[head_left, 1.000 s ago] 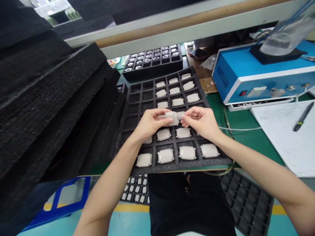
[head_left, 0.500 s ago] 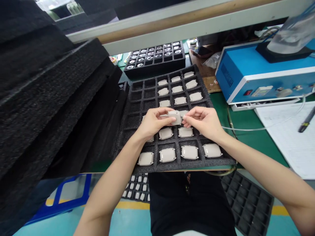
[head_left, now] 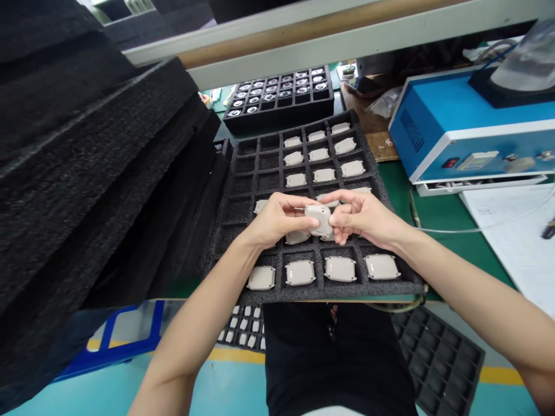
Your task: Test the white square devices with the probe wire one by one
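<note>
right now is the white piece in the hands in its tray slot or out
Out: the white piece is pinched between the left hand and right hand, raised above the foam tray.

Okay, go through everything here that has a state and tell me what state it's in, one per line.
left hand: closed on the grey part
right hand: pinching the same part
grey part: held above the tray
foam tray: partly filled, left cells empty
far tray: full of round parts
blue machine: switch state unreadable
</note>
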### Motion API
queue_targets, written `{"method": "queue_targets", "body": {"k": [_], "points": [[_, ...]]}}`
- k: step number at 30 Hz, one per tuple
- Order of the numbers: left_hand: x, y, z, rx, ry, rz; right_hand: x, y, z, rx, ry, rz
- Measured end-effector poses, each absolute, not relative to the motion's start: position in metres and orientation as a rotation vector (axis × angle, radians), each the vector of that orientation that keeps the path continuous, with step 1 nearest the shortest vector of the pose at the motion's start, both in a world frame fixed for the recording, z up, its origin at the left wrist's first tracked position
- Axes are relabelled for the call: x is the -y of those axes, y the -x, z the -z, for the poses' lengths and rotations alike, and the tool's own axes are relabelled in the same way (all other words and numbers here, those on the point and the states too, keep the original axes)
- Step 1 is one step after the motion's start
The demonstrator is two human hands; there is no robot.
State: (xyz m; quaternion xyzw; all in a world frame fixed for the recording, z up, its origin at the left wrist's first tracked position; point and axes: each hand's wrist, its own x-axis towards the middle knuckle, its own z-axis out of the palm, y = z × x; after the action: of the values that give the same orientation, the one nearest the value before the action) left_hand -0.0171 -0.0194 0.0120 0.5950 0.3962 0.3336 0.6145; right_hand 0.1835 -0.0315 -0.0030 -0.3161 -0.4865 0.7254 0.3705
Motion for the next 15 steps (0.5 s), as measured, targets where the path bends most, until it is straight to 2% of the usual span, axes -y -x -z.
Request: {"method": "queue_targets", "body": {"k": [6, 11, 15], "points": [[0.018, 0.015, -0.009, -0.843, -1.272, -0.742, 0.030, -0.181, 0.004, 1.196, 0.767, -1.970], [0.012, 0.009, -0.002, -0.967, -1.203, -0.841, 0.025, -0.173, 0.009, 1.074, 0.883, -1.728], [0.005, 0.012, 0.003, -0.973, -1.245, -0.855, 0.022, -0.169, 0.018, 1.254, 0.911, -1.573]]}}
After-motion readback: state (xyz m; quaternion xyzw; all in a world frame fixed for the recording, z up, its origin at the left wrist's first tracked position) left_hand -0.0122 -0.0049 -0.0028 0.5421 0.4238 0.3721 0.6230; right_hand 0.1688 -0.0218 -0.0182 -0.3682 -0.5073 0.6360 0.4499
